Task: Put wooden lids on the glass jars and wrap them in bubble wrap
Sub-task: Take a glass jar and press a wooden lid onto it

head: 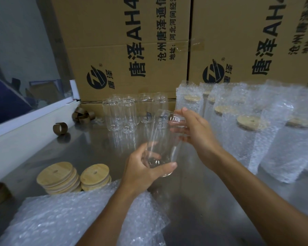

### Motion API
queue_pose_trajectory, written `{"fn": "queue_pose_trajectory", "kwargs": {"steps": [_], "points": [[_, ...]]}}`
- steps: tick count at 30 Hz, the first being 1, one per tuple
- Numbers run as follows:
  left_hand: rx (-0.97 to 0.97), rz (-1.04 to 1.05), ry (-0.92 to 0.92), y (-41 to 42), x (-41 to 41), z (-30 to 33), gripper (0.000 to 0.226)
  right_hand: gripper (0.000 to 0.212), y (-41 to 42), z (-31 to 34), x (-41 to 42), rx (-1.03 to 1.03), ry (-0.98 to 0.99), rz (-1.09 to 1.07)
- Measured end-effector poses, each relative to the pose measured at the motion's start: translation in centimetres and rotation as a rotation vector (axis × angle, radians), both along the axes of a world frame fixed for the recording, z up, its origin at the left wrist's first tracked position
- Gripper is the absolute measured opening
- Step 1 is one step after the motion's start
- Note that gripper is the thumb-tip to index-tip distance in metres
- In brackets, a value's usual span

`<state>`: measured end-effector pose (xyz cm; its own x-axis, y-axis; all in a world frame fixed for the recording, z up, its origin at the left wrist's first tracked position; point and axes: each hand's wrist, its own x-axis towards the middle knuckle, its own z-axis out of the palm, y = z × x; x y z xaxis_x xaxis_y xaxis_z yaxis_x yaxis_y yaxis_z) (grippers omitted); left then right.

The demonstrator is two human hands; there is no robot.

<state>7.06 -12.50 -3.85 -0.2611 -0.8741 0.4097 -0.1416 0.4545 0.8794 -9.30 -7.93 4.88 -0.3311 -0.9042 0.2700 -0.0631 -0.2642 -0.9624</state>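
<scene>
Glass jar point(163, 139) between both hands

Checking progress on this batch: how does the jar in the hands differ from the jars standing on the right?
The held jar is bare glass; the right-hand jars are sleeved in bubble wrap. The held jar has no lid; the right-hand jars show wooden lids. The left hand and right hand hold the held jar tilted; the right-hand jars stand upright.
</scene>
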Motion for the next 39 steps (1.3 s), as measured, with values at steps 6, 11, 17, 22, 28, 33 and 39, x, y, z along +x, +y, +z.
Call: {"fn": "queue_pose_trajectory", "kwargs": {"steps": [6,11,17,22,28,33,39], "points": [[-0.013,0.025,-0.045,0.4,0.1,0.4,0.103,0.025,0.3,0.4,-0.9,0.044,-0.112,0.099],[-0.196,0.188,-0.154,0.8,0.1,0.8,0.096,0.029,0.3,0.4,-0.6,0.043,-0.004,0.053],[-0.087,0.122,-0.138,1.4,0.2,1.1,0.076,0.045,0.5,0.0,0.1,-0.148,0.360,-0.071],[0.189,-0.193,0.088,1.7,-0.2,1.4,0.061,0.046,0.3,-1.1,-0.1,-0.266,0.546,-0.082],[0.455,-0.252,0.162,1.2,-0.3,1.9,0.069,0.062,-0.1,-2.9,0.9,-0.159,0.721,0.037],[0.587,-0.286,0.252,1.1,0.0,2.3,0.055,0.097,0.4,-2.6,1.3,-0.110,0.796,0.122],[0.588,-0.434,0.265,1.5,0.3,2.5,0.065,0.121,0.8,-1.6,0.3,0.002,0.822,0.239]]}}
